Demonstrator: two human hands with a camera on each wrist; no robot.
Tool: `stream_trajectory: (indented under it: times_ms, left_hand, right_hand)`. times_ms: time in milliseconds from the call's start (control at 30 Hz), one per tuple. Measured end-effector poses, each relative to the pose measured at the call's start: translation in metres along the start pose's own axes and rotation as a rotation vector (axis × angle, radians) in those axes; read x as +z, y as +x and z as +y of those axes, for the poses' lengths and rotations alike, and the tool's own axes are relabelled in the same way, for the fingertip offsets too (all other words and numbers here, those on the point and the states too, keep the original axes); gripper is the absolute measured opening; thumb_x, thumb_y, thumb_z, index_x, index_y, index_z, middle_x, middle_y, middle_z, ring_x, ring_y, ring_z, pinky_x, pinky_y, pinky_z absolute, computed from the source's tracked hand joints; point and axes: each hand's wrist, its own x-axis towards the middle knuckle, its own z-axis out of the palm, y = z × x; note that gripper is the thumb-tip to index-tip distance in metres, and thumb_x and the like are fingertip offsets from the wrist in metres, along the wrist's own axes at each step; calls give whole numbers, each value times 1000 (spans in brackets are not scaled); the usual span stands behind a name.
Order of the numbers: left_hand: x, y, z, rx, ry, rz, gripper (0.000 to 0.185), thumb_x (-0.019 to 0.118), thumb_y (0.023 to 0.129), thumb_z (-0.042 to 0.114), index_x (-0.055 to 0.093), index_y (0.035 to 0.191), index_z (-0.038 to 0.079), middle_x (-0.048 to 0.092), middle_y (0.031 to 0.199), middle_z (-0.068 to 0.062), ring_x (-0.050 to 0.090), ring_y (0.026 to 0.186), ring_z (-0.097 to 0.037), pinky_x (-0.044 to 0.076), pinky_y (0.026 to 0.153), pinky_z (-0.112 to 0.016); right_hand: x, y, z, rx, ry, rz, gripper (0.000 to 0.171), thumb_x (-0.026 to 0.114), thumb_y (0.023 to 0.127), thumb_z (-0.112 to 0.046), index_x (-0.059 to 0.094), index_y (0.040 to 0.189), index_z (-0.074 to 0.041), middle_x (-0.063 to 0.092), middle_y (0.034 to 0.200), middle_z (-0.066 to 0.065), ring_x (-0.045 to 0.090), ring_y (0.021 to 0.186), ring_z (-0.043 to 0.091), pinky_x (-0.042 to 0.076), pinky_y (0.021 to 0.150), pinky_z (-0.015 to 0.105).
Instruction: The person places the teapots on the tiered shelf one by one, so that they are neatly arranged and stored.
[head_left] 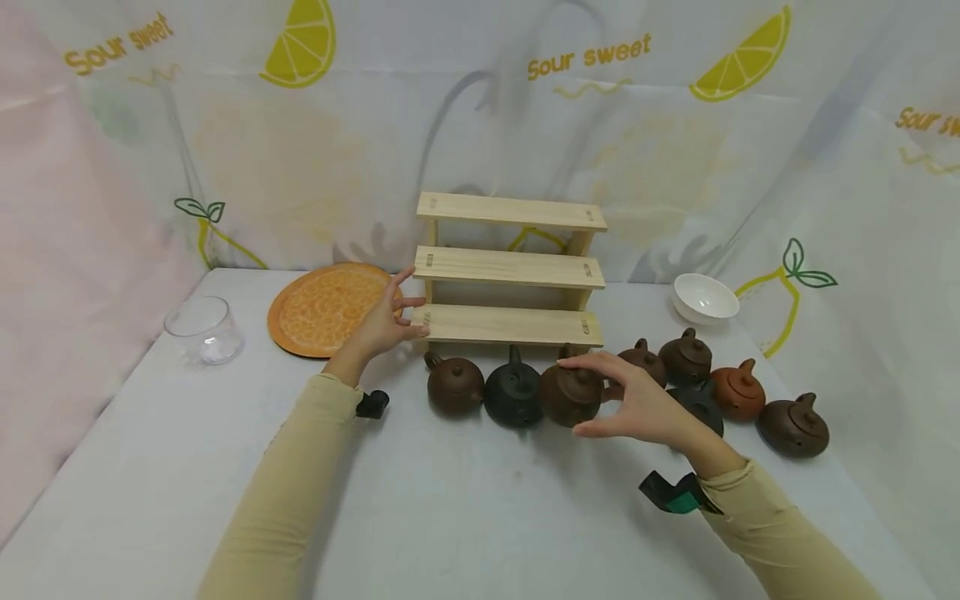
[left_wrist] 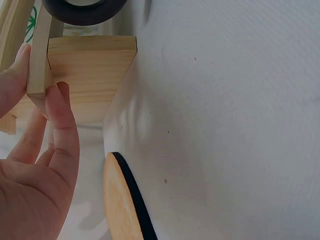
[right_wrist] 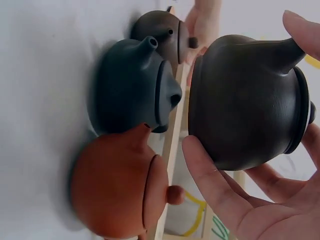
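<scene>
Teapot (head_left: 570,396), a dark brown clay one, sits third in the front row on the white worktop (head_left: 480,508), just before the lowest step of the wooden stepped rack (head_left: 510,271). The right hand (head_left: 637,404) has its grip closed round this pot: in the right wrist view the thumb and fingers (right_wrist: 215,185) curl about its belly, with a fingertip by the spout. Whether the pot's base is resting on the worktop or just off it is hard to tell from these angles.

The left hand (head_left: 382,325) is at the left end of the rack, thumb and fingers (left_wrist: 62,125) pinching the end of the lowest board, so its grip is grasping the wood.

To the left of the held pot stand a black teapot (head_left: 513,396) and then a brown teapot (head_left: 455,385), close together in a row. To the right is a cluster of more clay pots, among them an orange-red teapot (head_left: 738,390). A round orange mat (head_left: 326,308) lies just beside the left hand, a clear glass bowl (head_left: 204,329) further left, and a white bowl (head_left: 703,297) at the back right.
</scene>
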Motion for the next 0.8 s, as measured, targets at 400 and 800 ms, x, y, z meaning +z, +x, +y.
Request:
stream_trajectory:
  times_ms: [400,800]
  left_hand:
    - [1,-1,0,-25,14,-7,102,72,78,-5,9,149,30,47,134,-20,51,103,-40,39,89,-46]
    - [-1,-1,-2,6,11,-8,100,71,79,-6,8,149,28,47,134,-22,49,105,-46,39,89,-50]
  right_hand:
    - [0,32,-3,27,-1,11,73,84,70,-24,50,135,-18,46,129,1,48,100,21,49,77,34]
    - [-4,73,-13,11,60,11,72,83,71,-19,49,135,-16,44,135,2,48,110,24,48,81,37]
